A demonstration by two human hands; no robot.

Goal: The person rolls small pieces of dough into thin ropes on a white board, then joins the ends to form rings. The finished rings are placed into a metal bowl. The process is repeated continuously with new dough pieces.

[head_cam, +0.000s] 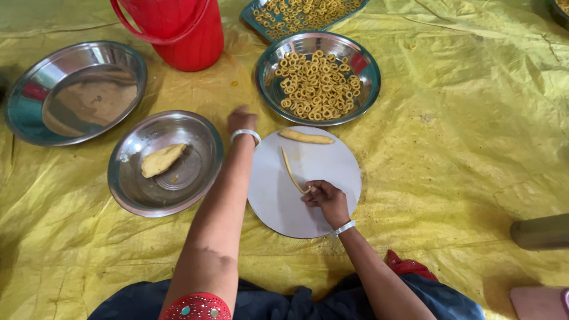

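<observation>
Dark cloth over the person's lap (284, 299) fills the bottom centre, cut off by the lower edge. Just above it, the right hand (328, 198) pinches the near end of a thin dough rope (290, 169) between curled fingers; the fingertips themselves are hidden under the knuckles. This rope lies on the round white board (332, 172) at mid-frame, its long axis running from the hand up and slightly left toward the top of the picture. A thicker dough roll (306, 137) lies crosswise at the board's upper edge. At the board's upper left, the left hand (242, 121) rests on the yellow sheet (462, 118) (whether open or closed cannot be told, fingers pointing away). Left of it, a steel bowl (201, 136) holds a dough lump (162, 159); above the board, another steel bowl (269, 74) holds dough rings (317, 83).
</observation>
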